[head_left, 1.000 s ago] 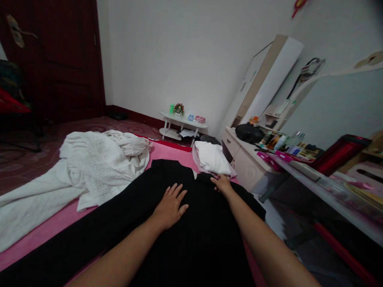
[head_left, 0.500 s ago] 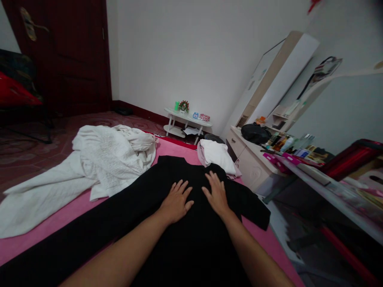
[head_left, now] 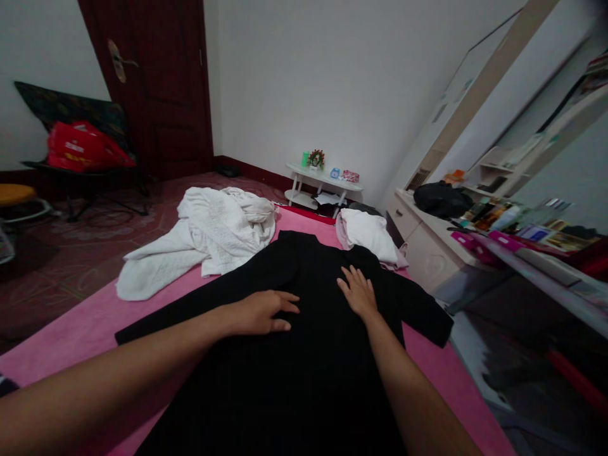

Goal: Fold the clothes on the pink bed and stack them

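Observation:
A black long-sleeved top (head_left: 318,354) lies spread on a pink bed cover (head_left: 80,335), its collar at the far end and its sleeves reaching out to both sides. Over its left chest area is my left hand (head_left: 263,312), fingers stretched toward the middle and holding nothing. My right hand (head_left: 357,290) rests flat on the right chest area with the fingers apart. Beyond the left sleeve sits a heap of white textured clothing (head_left: 223,228). Folded white and pink clothes (head_left: 368,231) lie past the right shoulder.
A small white table (head_left: 323,178) stands by the far wall. To the right are a dresser (head_left: 427,244) with bottles and a black bag (head_left: 441,199), and a grey-edged desk (head_left: 536,272). At left, a folding chair holds a red bag (head_left: 85,147).
The view has swung left, bringing the chair and red bag further in. My left hand has turned sideways, pointing right across the top. My right hand stays on the right chest area.

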A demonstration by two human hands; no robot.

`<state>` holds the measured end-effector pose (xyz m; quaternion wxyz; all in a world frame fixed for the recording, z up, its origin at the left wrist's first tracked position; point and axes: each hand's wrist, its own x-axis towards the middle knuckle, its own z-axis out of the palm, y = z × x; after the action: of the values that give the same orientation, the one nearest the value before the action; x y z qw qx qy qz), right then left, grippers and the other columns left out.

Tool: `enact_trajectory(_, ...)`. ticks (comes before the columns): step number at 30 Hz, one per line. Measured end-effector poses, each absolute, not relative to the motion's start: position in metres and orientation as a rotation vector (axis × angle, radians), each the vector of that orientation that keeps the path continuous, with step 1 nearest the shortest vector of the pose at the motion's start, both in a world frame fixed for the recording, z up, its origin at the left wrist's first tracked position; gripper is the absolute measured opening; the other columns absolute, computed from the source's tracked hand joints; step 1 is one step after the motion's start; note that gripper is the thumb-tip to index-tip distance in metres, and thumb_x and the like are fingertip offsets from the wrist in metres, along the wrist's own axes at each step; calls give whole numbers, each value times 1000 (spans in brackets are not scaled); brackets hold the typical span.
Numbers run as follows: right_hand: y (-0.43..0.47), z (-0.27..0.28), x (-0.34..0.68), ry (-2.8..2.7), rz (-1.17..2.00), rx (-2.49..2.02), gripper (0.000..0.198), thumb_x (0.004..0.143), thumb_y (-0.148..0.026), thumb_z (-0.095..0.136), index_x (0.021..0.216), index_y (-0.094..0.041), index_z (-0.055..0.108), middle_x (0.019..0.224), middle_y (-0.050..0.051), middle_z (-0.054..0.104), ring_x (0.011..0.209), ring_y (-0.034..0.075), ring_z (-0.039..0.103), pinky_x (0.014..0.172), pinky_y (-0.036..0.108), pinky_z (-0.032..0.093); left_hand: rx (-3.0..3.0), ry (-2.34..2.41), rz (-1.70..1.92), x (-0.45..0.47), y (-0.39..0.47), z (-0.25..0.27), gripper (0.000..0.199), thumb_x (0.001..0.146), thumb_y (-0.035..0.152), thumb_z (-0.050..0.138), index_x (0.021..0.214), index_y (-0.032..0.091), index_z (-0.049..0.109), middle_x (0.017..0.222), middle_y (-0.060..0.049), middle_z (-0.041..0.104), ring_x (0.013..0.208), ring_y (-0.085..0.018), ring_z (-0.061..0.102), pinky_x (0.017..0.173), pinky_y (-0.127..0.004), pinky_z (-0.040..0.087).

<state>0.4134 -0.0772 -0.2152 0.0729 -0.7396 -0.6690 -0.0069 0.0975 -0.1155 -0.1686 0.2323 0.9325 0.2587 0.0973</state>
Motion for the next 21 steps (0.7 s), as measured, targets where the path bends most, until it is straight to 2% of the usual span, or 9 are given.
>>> enact_trajectory(3, -78, -216, 413, -1998, -23, -2214, 55, 93, -54, 25, 143, -31, 30, 152, 2, 23, 140, 23, 15, 110, 47, 15, 2518, 1133, 622, 38, -117, -149, 34, 89, 36, 44, 114, 22, 61, 125, -7, 58, 112, -21, 54, 98, -32, 39)
enact_trajectory(5, -78, -216, 413, -1995, -21, -2194, 55, 93, -54, 26, 142, -30, 32, 152, 3, 24, 140, 24, 16, 110, 49, 16, 2481, 1502, 694, 3, -115, -144, 48, 84, 45, 50, 124, 19, 53, 126, -10, 55, 115, -26, 51, 98, -37, 37)
enact_trajectory(7, -79, -215, 413, -1988, -17, -2179, 54, 93, -53, 27, 142, -30, 33, 151, 4, 26, 139, 24, 17, 110, 50, 15, 2340, 1728, 550, -24, -113, -147, 72, 76, 58, 55, 134, 17, 42, 124, -12, 57, 111, -29, 53, 92, -38, 40)
enact_trajectory(9, -80, -215, 412, -1976, -12, -2175, 54, 93, -52, 28, 141, -29, 34, 151, 4, 26, 139, 25, 17, 109, 51, 15, 2198, 1798, 340, -42, -111, -154, 83, 69, 65, 57, 135, 16, 41, 114, -12, 62, 101, -30, 58, 83, -35, 43)
enact_trajectory(11, -81, -215, 413, -1967, -6, -2169, 54, 93, -52, 30, 141, -29, 34, 151, 4, 26, 139, 25, 18, 109, 51, 16, 2146, 1774, 180, -50, -108, -159, 73, 66, 63, 59, 123, 18, 54, 103, -10, 66, 92, -29, 61, 75, -32, 42)
enact_trajectory(13, -82, -215, 413, -1960, 0, -2153, 53, 93, -51, 30, 141, -28, 36, 150, 5, 27, 139, 25, 19, 109, 51, 16, 2138, 1699, 76, -51, -102, -154, 50, 67, 57, 59, 97, 18, 65, 86, -6, 67, 81, -26, 62, 68, -29, 41)
enact_trajectory(16, -82, -216, 416, -1927, 19, -2098, 53, 92, -50, 34, 139, -27, 39, 149, 6, 30, 138, 25, 21, 110, 51, 15, 2018, 1595, 86, -37, -91, -121, 34, 65, 51, 59, 67, 17, 61, 62, -1, 60, 62, -19, 57, 56, -26, 36)
enact_trajectory(19, -81, -218, 421, -1783, 137, -1945, 48, 86, -46, 47, 129, -24, 52, 144, 6, 39, 136, 25, 27, 111, 49, 14, 1826, 1475, 407, -3, -91, -65, 36, 64, 50, 64, 72, 15, 60, 62, 1, 59, 58, -15, 55, 55, -24, 38)
enact_trajectory(21, -81, -218, 425, -1585, 298, -1744, 42, 79, -46, 56, 113, -21, 64, 135, 8, 51, 130, 26, 37, 111, 45, 18, 1754, 1228, 663, 29, -101, -29, 42, 70, 50, 63, 92, 14, 63, 77, -3, 65, 69, -17, 60, 64, -27, 45)
